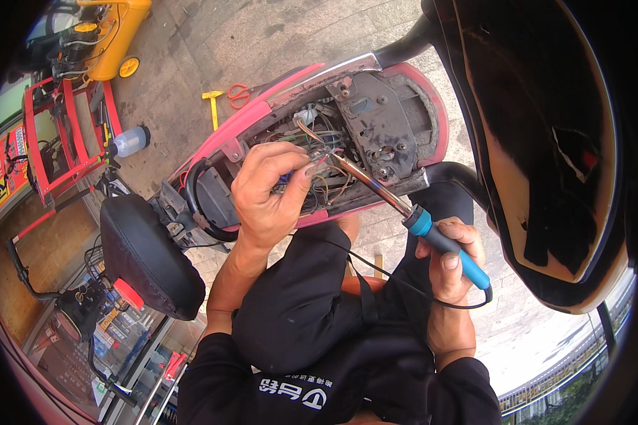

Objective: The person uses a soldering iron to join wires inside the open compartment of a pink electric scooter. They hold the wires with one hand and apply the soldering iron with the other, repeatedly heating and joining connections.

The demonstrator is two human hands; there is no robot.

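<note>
My right hand [452, 258] is closed around the blue and black handle of a soldering iron [376, 185]. Its metal shaft slants up and left, and the tip meets the wire ends by my left fingertips. My left hand [268, 190] pinches a thin wire [322, 157] between thumb and fingers; whether tip and wire actually touch is too small to tell. Both hands work over the opened body of a red scooter [227, 134], where a tangle of wires [326, 120] and a white connector [306, 115] lie exposed. A black cord [404, 283] runs from the iron's handle across my lap.
A black seat [149, 255] stands at left, and a large glossy black part [539, 127] at right. Beyond the scooter lie a yellow hammer [213, 106] and red-handled scissors [239, 95]. A red metal frame [71, 134] and yellow compressor [120, 39] stand far left.
</note>
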